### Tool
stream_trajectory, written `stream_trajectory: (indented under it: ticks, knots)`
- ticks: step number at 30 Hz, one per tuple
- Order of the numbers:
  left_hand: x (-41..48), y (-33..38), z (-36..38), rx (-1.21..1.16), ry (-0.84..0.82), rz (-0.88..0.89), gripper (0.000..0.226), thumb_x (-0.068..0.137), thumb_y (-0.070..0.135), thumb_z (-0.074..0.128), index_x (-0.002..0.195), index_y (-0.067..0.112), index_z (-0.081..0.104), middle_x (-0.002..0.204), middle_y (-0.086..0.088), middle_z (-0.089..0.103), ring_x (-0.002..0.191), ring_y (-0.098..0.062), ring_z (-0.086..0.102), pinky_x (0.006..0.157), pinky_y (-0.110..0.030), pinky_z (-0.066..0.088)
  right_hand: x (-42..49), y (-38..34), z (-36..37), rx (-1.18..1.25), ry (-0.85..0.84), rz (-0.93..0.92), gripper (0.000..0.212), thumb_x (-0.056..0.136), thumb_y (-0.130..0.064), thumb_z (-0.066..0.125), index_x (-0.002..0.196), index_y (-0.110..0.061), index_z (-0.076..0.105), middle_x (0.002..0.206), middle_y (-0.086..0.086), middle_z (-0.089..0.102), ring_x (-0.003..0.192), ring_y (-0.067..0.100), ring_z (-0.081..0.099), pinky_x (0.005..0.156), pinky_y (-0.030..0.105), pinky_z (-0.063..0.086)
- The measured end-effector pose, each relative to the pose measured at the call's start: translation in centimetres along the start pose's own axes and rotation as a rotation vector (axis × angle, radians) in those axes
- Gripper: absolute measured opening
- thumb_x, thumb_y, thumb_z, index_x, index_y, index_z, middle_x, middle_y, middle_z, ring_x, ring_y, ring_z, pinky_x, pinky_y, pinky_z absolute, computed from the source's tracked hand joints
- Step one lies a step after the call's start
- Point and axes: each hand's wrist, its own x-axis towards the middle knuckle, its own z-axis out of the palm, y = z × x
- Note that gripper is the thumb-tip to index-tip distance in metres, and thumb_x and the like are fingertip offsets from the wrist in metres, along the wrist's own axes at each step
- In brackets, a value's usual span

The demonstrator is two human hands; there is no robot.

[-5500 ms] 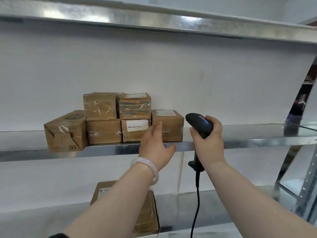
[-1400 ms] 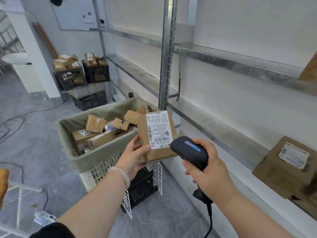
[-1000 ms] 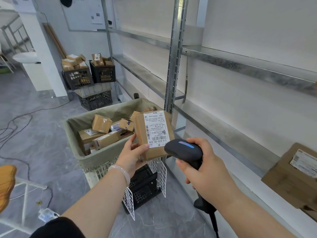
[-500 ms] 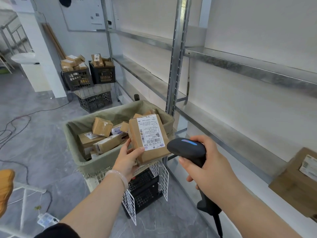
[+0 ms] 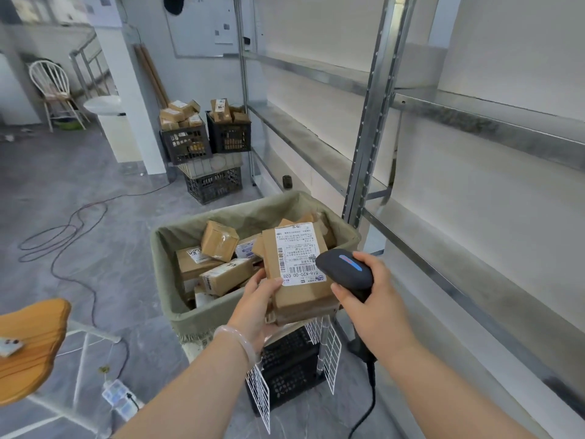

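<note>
From the head view: gripping a cardboard parcel with the left hand, thumb pressing on the upper face beside the white label, fingers curling underneath. Holding it label-up and tilted, just above the near right corner of the cloth-lined bin. Wearing a pale bracelet on that wrist, in front of the bin's near rim. Wrapping the right hand closed round the handle of a black barcode scanner, bringing its head right up against the label's right edge, over that same corner of the bin; not telling whether touching. Trailing a black cable down from the handle, right of the bin. Also showing more cardboard boxes jumbled inside the bin, a metal shelving rack just right of the bin, black crates heaped with boxes well behind the bin, and an orange wooden seat to the bin's near left.
</note>
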Motion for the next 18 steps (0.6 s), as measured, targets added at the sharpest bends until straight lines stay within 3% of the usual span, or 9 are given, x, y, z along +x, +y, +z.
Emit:
stream_trajectory:
  ticks: [6, 11, 16, 18]
  knots:
    - [4.6, 0.9, 0.9, 0.069, 0.024, 0.032, 0.064, 0.091, 0.027, 0.072, 0.147, 0.032, 0.042, 0.129, -0.005, 0.067, 0.111, -0.028, 0.069, 0.093, -0.051, 0.057, 7.1, 2.2, 1.4, 0.099, -0.045, 0.023, 0.053, 0.083, -0.025, 0.077, 0.123, -0.041, 0.047, 0.110, -0.023, 0.059, 0.097, -0.008, 0.060, 0.082, 0.014, 0.047]
    - [8.5, 2.9, 3.6, 0.084, 0.144, 0.115, 0.046, 0.094, 0.022, 0.067, 0.138, 0.027, 0.055, 0.114, -0.002, 0.075, 0.102, -0.020, 0.072, 0.078, -0.036, 0.059, 13.5, 2.6, 2.3, 0.076, -0.134, -0.008, 0.052, 0.084, -0.024, 0.076, 0.123, -0.042, 0.046, 0.104, -0.028, 0.057, 0.092, -0.019, 0.055, 0.071, 0.004, 0.044]
    - [11.7, 4.8, 4.8, 0.088, 0.221, 0.192, 0.040, 0.095, 0.023, 0.066, 0.133, 0.027, 0.053, 0.118, 0.000, 0.070, 0.108, -0.017, 0.066, 0.094, -0.037, 0.054, 18.9, 2.9, 4.0, 0.097, -0.177, -0.016, 0.051, 0.085, -0.018, 0.075, 0.122, -0.038, 0.046, 0.107, -0.029, 0.054, 0.090, -0.026, 0.052, 0.071, -0.003, 0.039]
    - [13.1, 5.3, 4.0, 0.107, 0.235, 0.198, 0.045, 0.094, 0.024, 0.068, 0.135, 0.031, 0.051, 0.121, 0.003, 0.069, 0.112, -0.016, 0.064, 0.103, -0.041, 0.050, 20.6, 3.2, 5.0, 0.093, -0.186, -0.010, 0.052, 0.085, -0.021, 0.076, 0.122, -0.042, 0.046, 0.109, -0.029, 0.053, 0.095, -0.015, 0.057, 0.077, 0.005, 0.048]
